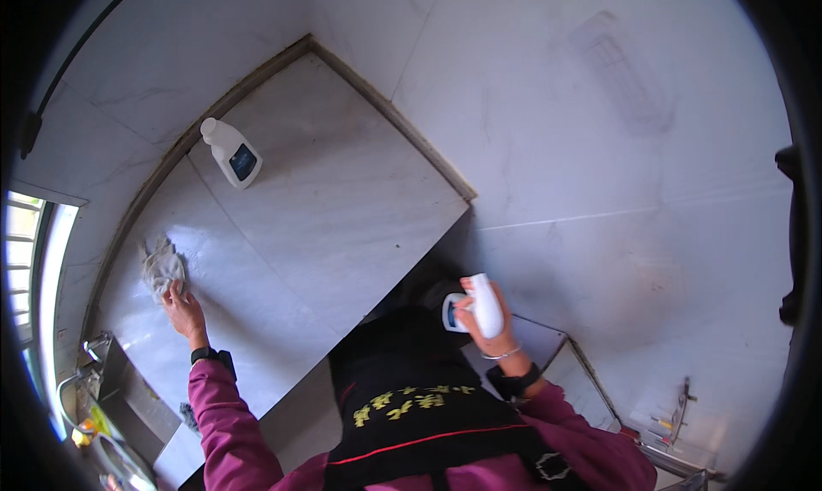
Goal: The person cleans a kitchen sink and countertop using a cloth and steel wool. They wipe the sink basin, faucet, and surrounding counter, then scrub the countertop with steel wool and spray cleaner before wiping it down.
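A crumpled light-grey cloth (163, 267) lies on the stone-patterned countertop (340, 170), on its left part. The fingers of my left hand (185, 311) are closed on the near end of this cloth. On the right, away from the counter's front edge, my right hand (491, 327) grips a white spray bottle (486, 305) with a dark label, its white head pointing up in the picture. A second white plastic bottle (232, 154), bearing a dark blue label, is on the counter near the back-left edge. The counter around the cloth looks wet and shiny.
Marbled wall panels (578, 138) rise behind and to the right. At lower left are a metal faucet (70, 378) and a sink (138, 398), near a bright window (26, 260). A wall rack with utensils (677, 414) hangs at lower right, past a lower surface (536, 340).
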`<action>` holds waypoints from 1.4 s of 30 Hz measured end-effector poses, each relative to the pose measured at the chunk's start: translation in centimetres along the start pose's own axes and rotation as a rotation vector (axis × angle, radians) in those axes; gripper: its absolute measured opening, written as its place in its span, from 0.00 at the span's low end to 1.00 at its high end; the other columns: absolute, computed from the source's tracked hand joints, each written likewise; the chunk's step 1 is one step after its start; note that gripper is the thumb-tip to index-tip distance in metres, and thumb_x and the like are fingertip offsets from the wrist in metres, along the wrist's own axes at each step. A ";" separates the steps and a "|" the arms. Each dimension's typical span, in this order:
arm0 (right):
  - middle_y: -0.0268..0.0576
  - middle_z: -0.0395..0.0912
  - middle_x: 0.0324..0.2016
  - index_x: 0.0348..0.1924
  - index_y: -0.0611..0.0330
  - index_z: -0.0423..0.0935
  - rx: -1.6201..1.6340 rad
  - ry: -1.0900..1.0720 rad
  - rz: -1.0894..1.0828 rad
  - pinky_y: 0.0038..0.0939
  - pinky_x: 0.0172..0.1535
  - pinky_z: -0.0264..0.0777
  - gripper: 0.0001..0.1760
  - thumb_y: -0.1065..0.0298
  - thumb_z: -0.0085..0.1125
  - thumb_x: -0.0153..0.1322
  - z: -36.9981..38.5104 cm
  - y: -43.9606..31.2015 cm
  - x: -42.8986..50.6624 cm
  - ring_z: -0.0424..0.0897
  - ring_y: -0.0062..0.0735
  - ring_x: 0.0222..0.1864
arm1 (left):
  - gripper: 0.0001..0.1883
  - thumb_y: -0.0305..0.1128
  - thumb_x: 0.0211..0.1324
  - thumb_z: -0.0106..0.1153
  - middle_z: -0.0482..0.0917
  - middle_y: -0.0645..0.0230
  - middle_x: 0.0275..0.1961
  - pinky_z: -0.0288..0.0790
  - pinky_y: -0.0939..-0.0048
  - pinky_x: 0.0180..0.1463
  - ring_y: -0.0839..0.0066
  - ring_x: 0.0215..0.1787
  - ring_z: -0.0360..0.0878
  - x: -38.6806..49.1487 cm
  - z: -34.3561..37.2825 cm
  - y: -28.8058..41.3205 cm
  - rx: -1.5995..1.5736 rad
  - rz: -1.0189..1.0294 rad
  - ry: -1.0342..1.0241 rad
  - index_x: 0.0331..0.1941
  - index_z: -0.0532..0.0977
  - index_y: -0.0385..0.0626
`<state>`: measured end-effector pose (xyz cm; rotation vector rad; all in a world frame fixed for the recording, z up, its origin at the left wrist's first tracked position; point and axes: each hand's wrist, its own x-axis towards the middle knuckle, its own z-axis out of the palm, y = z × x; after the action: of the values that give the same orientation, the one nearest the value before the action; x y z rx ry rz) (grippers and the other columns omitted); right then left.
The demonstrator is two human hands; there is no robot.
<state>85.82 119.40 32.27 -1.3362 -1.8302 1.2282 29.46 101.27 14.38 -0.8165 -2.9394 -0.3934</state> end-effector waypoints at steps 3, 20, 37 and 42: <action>0.45 0.76 0.46 0.53 0.65 0.73 -0.095 -0.005 0.036 0.34 0.49 0.72 0.25 0.74 0.66 0.63 -3.3 3.3 0.3 0.78 0.34 0.41 | 0.20 0.28 0.54 0.57 0.75 0.59 0.53 0.66 0.57 0.61 0.58 0.58 0.73 -0.8 -2.4 -0.3 0.090 -0.118 0.098 0.53 0.74 0.51; 0.48 0.69 0.52 0.58 0.67 0.65 -0.117 -0.121 -0.288 0.37 0.55 0.66 0.29 0.69 0.63 0.65 -0.2 0.7 4.0 0.73 0.36 0.46 | 0.13 0.33 0.53 0.60 0.77 0.60 0.40 0.70 0.51 0.47 0.57 0.46 0.78 -12.6 -0.5 12.4 -0.183 0.243 -0.260 0.43 0.76 0.48; 0.41 0.75 0.44 0.54 0.64 0.70 -0.014 0.052 -0.051 0.27 0.40 0.73 0.25 0.75 0.68 0.65 4.8 -2.6 1.5 0.77 0.21 0.32 | 0.33 0.46 0.58 0.59 0.69 0.56 0.66 0.60 0.52 0.68 0.53 0.67 0.64 -19.3 -5.8 -20.5 0.234 -0.641 0.022 0.68 0.63 0.59; 0.37 0.77 0.39 0.47 0.64 0.74 -0.002 0.302 0.071 0.25 0.39 0.72 0.19 0.74 0.70 0.65 2.2 3.7 0.8 0.77 0.21 0.31 | 0.26 0.35 0.61 0.54 0.72 0.56 0.63 0.62 0.56 0.67 0.54 0.64 0.68 -25.2 -1.1 -12.0 0.154 -0.446 0.074 0.65 0.68 0.53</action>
<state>85.29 119.68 27.99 -1.5074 -1.5847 0.9959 44.89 78.50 9.41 -0.1202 -3.0145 -0.2069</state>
